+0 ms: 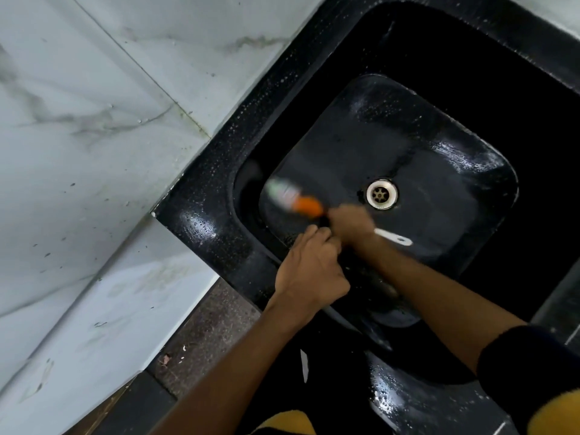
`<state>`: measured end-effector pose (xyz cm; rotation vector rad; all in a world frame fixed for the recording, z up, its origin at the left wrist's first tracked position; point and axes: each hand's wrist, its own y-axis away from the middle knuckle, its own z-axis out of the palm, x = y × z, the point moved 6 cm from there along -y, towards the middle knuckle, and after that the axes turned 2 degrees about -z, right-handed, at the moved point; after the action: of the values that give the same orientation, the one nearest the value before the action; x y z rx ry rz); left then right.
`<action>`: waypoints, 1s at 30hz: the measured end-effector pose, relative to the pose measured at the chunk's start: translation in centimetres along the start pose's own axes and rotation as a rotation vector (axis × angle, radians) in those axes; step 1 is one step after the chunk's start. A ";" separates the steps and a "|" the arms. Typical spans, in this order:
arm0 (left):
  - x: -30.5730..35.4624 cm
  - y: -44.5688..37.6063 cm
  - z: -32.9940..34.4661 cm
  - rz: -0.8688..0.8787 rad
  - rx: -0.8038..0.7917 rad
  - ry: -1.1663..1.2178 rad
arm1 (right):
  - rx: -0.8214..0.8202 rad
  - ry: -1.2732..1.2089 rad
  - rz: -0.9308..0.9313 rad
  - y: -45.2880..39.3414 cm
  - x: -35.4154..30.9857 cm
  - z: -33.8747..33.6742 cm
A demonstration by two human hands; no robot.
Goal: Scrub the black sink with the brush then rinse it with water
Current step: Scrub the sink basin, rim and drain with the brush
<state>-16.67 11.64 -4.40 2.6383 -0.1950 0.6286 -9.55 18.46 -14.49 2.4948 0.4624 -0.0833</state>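
Note:
The black sink (201, 215) is wet, with a metal drain (382, 194) in the middle of its basin. My right hand (348, 224) is shut on the brush (306, 206), which has an orange body, pale bristles blurred against the basin's left floor, and a white handle end sticking out behind my wrist. My left hand (310, 265) is curled shut at the basin's near-left wall, its fingertips right beside my right hand and the brush neck. Nothing shows inside its fingers.
White marbled wall tiles (94, 120) fill the left side. A speckled dark floor (204, 334) shows below the sink's corner. Water droplets cover the sink's rim. No tap is in view.

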 end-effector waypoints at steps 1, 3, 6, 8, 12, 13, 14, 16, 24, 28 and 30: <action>0.0 0.0 0.0 -0.004 -0.005 -0.007 | -0.084 0.019 -0.131 1.0 -1.8 0.8; -0.2 0.0 0.0 -0.007 -0.003 -0.018 | -0.037 0.023 -0.094 1.3 -0.2 0.0; 0.0 -0.1 0.2 -0.008 0.006 -0.023 | 0.192 -0.008 0.431 0.4 7.9 -2.6; 0.0 -0.2 0.1 -0.007 -0.002 -0.012 | 0.232 -0.046 0.424 0.8 7.1 -2.4; -0.1 -0.1 0.0 -0.016 -0.006 0.005 | -0.108 0.008 -0.131 4.3 -2.1 3.0; -0.2 0.0 0.1 -0.013 -0.014 0.006 | -0.084 0.022 -0.083 4.6 -0.6 2.7; -0.2 0.0 0.2 -0.009 -0.014 0.002 | 0.006 0.005 0.058 4.3 2.2 1.8; -0.3 0.0 0.2 -0.009 0.012 0.007 | 0.106 0.007 0.333 4.3 8.0 1.2; -0.3 -0.1 0.3 0.013 0.020 0.000 | -0.036 0.028 0.192 8.3 10.1 2.7; -0.1 -0.1 0.5 0.020 0.009 -0.020 | -0.072 0.178 0.075 8.0 11.8 2.6; -0.2 -0.1 0.5 0.007 0.019 -0.022 | -0.294 0.223 -0.162 9.6 9.6 4.8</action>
<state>-16.60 11.54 -4.91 2.6649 -0.2052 0.6068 2.99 11.37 -14.79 2.1830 0.7143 0.1882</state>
